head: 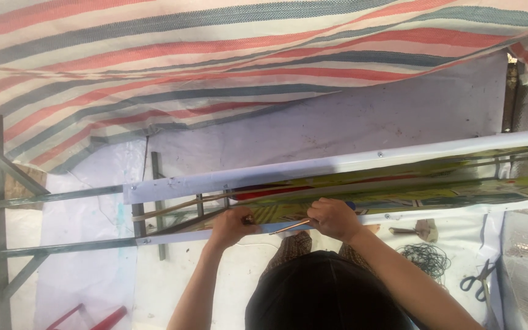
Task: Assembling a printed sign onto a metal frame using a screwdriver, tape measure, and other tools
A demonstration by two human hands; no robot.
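Left hand [230, 225] pinches edge of printed vinyl banner on white metal frame [313, 166]; right hand [332, 218] grips thin wooden-handled tool [290, 227]. Risk: tool slips, tears banner, jabs left fingers.

Scissors [480, 282] and coiled wire [426, 256] lie under a striped tarp [154, 67]

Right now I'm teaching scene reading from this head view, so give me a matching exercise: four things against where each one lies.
Things:
1. scissors
2. coil of dark wire
3. striped tarpaulin
4. thin rod

Places:
A. stretched overhead, across the top of the view
B. between the left hand and the right hand
C. on the ground, lower right corner
D. on the ground, just left of the scissors

Pairs: 1-C, 2-D, 3-A, 4-B
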